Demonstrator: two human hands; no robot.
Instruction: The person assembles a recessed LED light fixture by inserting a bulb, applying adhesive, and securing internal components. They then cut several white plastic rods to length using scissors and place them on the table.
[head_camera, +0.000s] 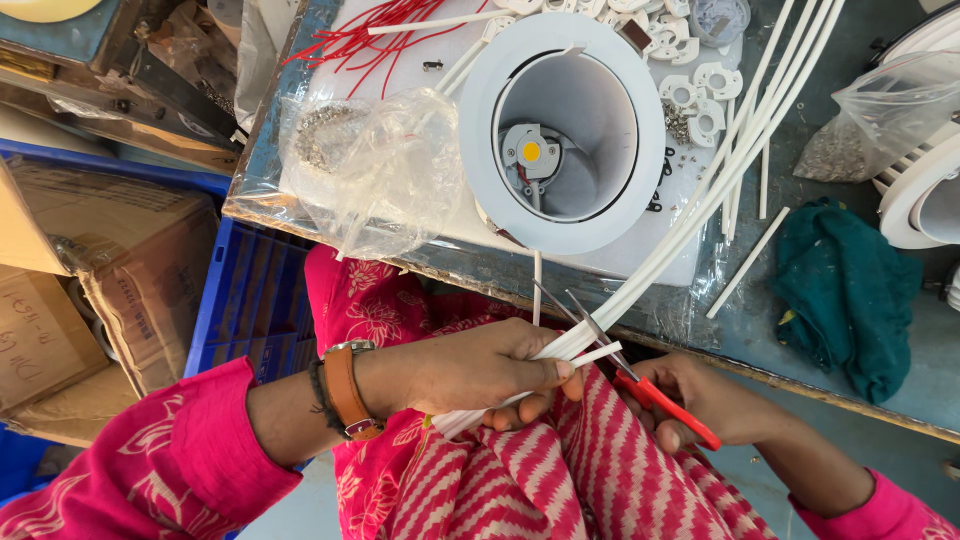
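2 hands work just below the desk (770, 330) edge, over a pink striped lap. On the desk sits a white round lamp housing (560, 130), with a crumpled plastic bag (375, 170) to its left and a green cloth (850, 290) to its right. Left hand (480, 370) has its grip closed around a bundle of white tubes (700, 200) that run up across the desk. Right hand (705, 400) grips red-handled scissors (620, 360), blades parted at the tube ends.
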